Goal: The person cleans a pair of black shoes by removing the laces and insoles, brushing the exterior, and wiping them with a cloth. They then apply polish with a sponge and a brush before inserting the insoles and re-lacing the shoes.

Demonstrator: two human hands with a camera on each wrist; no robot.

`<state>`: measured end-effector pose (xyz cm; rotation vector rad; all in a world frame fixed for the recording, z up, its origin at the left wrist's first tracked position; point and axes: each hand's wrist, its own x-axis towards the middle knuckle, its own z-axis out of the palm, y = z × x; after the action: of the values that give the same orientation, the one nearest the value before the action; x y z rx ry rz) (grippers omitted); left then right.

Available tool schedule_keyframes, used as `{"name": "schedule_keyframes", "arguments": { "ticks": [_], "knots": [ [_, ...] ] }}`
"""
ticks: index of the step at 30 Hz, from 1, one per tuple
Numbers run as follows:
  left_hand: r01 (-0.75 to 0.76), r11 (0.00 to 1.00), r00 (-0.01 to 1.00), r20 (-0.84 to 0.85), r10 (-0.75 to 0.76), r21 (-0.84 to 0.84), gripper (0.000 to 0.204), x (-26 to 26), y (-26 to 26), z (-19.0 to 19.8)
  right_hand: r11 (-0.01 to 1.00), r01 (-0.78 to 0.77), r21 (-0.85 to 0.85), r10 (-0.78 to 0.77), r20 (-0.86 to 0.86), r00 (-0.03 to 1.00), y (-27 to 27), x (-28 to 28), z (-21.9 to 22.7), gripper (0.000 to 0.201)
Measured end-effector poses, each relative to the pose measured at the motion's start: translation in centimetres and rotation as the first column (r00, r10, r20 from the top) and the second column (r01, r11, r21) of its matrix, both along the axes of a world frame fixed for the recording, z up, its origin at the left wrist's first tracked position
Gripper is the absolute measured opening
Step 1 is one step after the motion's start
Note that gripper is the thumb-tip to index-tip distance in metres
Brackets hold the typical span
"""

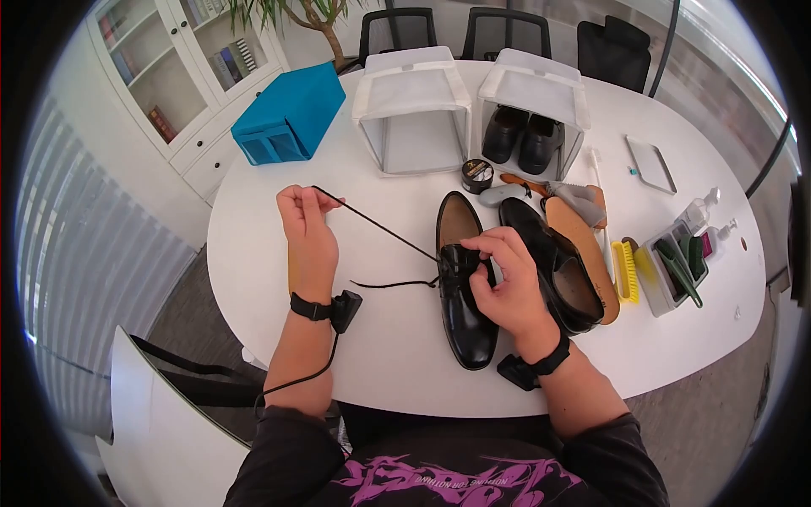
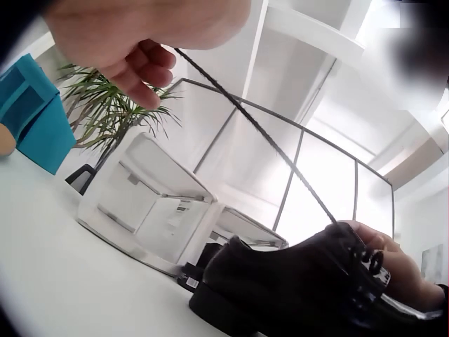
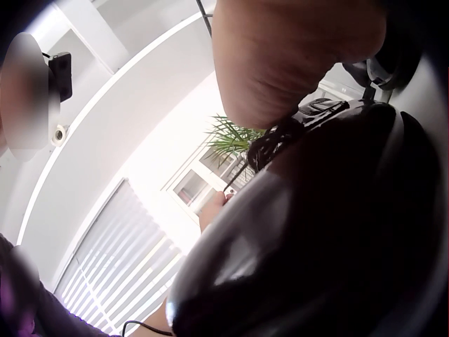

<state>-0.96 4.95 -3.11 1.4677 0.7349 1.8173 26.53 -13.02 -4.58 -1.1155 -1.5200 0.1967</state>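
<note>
A black leather shoe (image 1: 470, 325) lies on the white table, toe toward the person. My left hand (image 1: 309, 237), raised left of it, pinches one end of a black lace (image 1: 380, 226) that runs taut to the eyelets. The lace's other end (image 1: 393, 285) lies loose on the table. My right hand (image 1: 514, 283) is at the lacing, thumb and forefinger bent at the shoe's upper; what they pinch is hard to see. In the left wrist view the lace (image 2: 259, 128) slants from the left hand (image 2: 151, 42) down to the shoe (image 2: 280, 281).
The other black shoe (image 1: 562, 275) and a tan insole (image 1: 583, 245) lie right of the hands. Farther right are a yellow brush (image 1: 626, 272) and a caddy (image 1: 663, 283) with bottles. Behind stand two clear boxes (image 1: 411, 106), a blue box (image 1: 291, 114) and a polish tin (image 1: 477, 175).
</note>
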Motion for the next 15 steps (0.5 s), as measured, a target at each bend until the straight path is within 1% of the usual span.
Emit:
{"name": "schedule_keyframes", "arguments": {
  "ticks": [1, 3, 4, 5, 6, 7, 8, 9, 10, 11, 12, 13, 14, 15],
  "knots": [
    [-0.001, 1.000, 1.000, -0.004, 0.001, -0.002, 0.016, -0.4, 0.5, -0.3, 1.000, 0.003, 0.015, -0.004, 0.029, 1.000, 0.0, 0.0, -0.1, 0.047],
    [-0.146, 0.989, 0.986, -0.083, 0.145, -0.005, 0.013, -1.2, 1.2, -0.9, 0.999, -0.022, 0.031, 0.020, 0.052, 0.998, 0.1, 0.1, -0.1, 0.045],
    [-0.146, 0.989, 0.986, -0.086, 0.145, -0.006, 0.013, -1.7, 1.6, -1.4, 0.998, -0.046, 0.049, 0.042, 0.080, 0.996, 0.1, 0.1, 0.1, 0.043],
    [-0.184, 0.982, 0.969, -0.174, 0.176, -0.031, 0.013, -2.1, 2.0, -1.9, 0.998, -0.045, 0.049, 0.041, 0.077, 0.996, -0.1, 0.1, 0.1, 0.043],
    [-0.222, 0.974, 0.944, -0.260, 0.201, -0.050, 0.014, -2.1, 2.1, -1.7, 0.998, -0.067, 0.010, 0.066, 0.052, 0.996, -0.2, 0.0, 0.2, 0.039],
    [-0.217, 0.975, 0.945, -0.262, 0.198, -0.048, 0.014, -2.0, 2.0, -1.7, 0.996, -0.088, -0.027, 0.089, 0.027, 0.996, -0.4, 0.0, 0.3, 0.036],
    [-0.192, 0.961, 0.919, -0.380, 0.104, -0.200, 0.017, -2.0, 1.6, -1.7, 0.996, -0.082, -0.026, 0.083, 0.023, 0.996, -0.5, -0.1, 0.5, 0.036],
    [-0.185, 0.918, 0.878, -0.478, -0.006, -0.350, 0.022, -1.9, 1.0, -1.4, 0.997, -0.065, -0.037, 0.067, 0.055, 0.996, -0.6, -0.1, 0.6, 0.033],
    [-0.184, 0.918, 0.878, -0.479, -0.008, -0.351, 0.022, -1.3, 0.0, -0.5, 0.998, -0.050, -0.048, 0.054, 0.088, 0.995, -0.7, -0.2, 0.8, 0.030],
    [-0.193, 0.889, 0.810, -0.579, -0.095, -0.416, 0.026, -0.4, -1.1, 0.3, 0.998, -0.049, -0.048, 0.053, 0.087, 0.995, -0.8, -0.1, 0.9, 0.030],
    [-0.212, 0.855, 0.727, -0.661, -0.187, -0.474, 0.031, 0.4, -1.9, 0.9, 0.993, -0.063, -0.098, 0.069, 0.066, 0.995, -0.9, -0.1, 0.9, 0.025],
    [-0.211, 0.856, 0.725, -0.662, -0.187, -0.472, 0.031, 0.9, -2.5, 0.9, 0.986, -0.077, -0.147, 0.084, 0.043, 0.996, -1.0, 0.0, 1.0, 0.020],
    [-0.159, 0.838, 0.703, -0.656, -0.275, -0.522, 0.033, 1.3, -3.0, 0.7, 0.986, -0.075, -0.146, 0.081, 0.040, 0.996, -0.9, 0.0, 1.2, 0.020],
    [-0.108, 0.812, 0.675, -0.642, -0.364, -0.574, 0.035, 1.5, -3.3, 0.5, 0.985, -0.066, -0.159, 0.070, 0.019, 0.997, -0.8, -0.1, 1.4, 0.015]
  ]
}}
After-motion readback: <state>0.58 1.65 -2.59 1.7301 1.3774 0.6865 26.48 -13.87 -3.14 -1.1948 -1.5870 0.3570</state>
